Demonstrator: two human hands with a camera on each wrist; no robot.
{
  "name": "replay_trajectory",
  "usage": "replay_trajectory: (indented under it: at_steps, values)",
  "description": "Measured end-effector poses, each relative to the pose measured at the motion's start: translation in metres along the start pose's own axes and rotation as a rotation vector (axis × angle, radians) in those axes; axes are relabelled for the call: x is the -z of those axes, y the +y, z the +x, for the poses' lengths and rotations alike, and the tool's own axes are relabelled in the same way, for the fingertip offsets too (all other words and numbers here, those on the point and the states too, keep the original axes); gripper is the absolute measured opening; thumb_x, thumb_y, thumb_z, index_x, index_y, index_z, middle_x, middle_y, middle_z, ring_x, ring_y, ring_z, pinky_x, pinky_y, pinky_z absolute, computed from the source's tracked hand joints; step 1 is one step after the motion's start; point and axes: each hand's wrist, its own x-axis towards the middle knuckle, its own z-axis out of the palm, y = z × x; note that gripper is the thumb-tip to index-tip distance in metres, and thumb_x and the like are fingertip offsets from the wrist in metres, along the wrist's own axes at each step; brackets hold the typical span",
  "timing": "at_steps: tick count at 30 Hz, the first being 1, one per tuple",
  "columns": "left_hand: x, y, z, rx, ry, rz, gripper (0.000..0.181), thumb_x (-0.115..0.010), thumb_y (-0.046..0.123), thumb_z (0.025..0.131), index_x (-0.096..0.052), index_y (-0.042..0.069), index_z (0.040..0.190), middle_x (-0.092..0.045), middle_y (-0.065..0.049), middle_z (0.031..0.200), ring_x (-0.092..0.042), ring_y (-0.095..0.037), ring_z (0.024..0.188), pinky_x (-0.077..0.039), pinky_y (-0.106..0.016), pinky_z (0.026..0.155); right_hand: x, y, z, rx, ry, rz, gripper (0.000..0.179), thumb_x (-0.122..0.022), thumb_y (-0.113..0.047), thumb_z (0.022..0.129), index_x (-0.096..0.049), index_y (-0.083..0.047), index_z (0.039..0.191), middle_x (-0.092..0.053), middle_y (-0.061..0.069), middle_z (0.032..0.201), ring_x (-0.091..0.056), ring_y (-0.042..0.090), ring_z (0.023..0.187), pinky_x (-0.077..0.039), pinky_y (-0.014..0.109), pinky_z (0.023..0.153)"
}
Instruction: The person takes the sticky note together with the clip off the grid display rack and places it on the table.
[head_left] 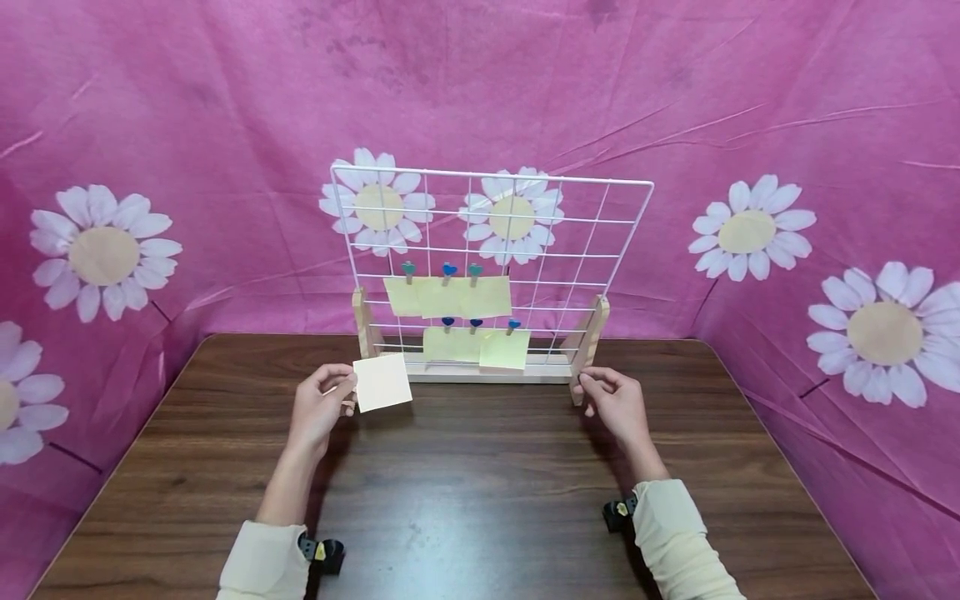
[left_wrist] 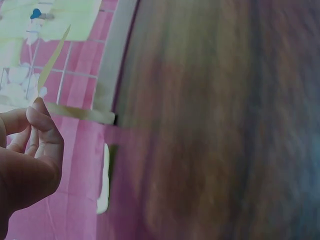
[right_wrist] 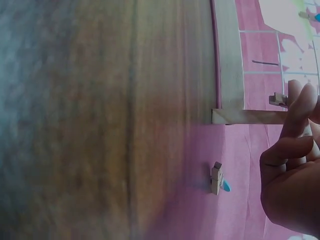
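I see the left hand [head_left: 321,404] pinching a pale square paper [head_left: 383,382] by its edge, held up near the left end of the white wire rack [head_left: 492,175]. The right hand [head_left: 617,404] pinches a small wooden clip [right_wrist: 278,100] beside the rack's right wooden leg [head_left: 597,325]. Another clip [right_wrist: 216,179], with a blue top, sits near that hand. Yellow papers [head_left: 465,300] hang on the rack in two rows, held by green and blue heart clips [head_left: 449,269]

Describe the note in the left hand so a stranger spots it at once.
Find the white wire grid on the brown table. At its lower left in the head view, the left hand pinches a square cream note. The yellow notes nearby are clipped to the grid; this one is not.
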Motion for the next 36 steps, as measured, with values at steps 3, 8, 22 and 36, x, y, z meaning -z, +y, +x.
replay_trajectory:
  at_steps: [3, 8, 22, 36]
  values:
    - [0.006, -0.003, 0.001, 0.017, 0.009, 0.005, 0.014, -0.062, 0.001, 0.099, -0.058, -0.006, 0.11, -0.061, 0.003, 0.081, -0.059, -0.012, 0.067, -0.052, -0.018, 0.051, 0.002, 0.001, -0.001, -0.022, -0.01, 0.008, 0.025, -0.064, -0.006, 0.099, -0.065, 0.013, 0.116, -0.074, 0.014, 0.079, -0.053, 0.009, 0.044, -0.05, 0.02, 0.045]
    - [0.014, -0.004, 0.001, 0.021, 0.027, 0.045, 0.014, -0.061, 0.0, 0.099, -0.058, -0.007, 0.11, -0.062, 0.006, 0.081, -0.059, -0.012, 0.066, -0.052, -0.018, 0.05, 0.007, 0.004, -0.001, -0.047, -0.036, 0.0, 0.027, -0.064, -0.006, 0.1, -0.063, 0.015, 0.117, -0.074, 0.012, 0.079, -0.054, 0.009, 0.045, -0.05, 0.02, 0.045]
    - [0.032, -0.003, 0.001, 0.028, 0.043, 0.127, 0.019, -0.06, 0.003, 0.099, -0.058, -0.007, 0.116, -0.062, 0.008, 0.08, -0.058, -0.009, 0.063, -0.053, -0.019, 0.05, 0.02, 0.007, -0.001, -0.093, -0.023, 0.021, 0.031, -0.063, -0.006, 0.1, -0.061, 0.017, 0.121, -0.074, 0.01, 0.077, -0.056, 0.008, 0.046, -0.053, 0.02, 0.046]
    - [0.042, -0.006, 0.004, 0.018, 0.058, 0.211, 0.023, -0.061, 0.005, 0.099, -0.058, -0.009, 0.117, -0.061, 0.009, 0.077, -0.057, -0.009, 0.064, -0.05, -0.021, 0.048, 0.024, 0.011, 0.007, -0.098, -0.006, 0.005, 0.03, -0.061, -0.005, 0.1, -0.06, 0.016, 0.121, -0.072, 0.004, 0.073, -0.057, 0.006, 0.051, -0.053, 0.018, 0.047]
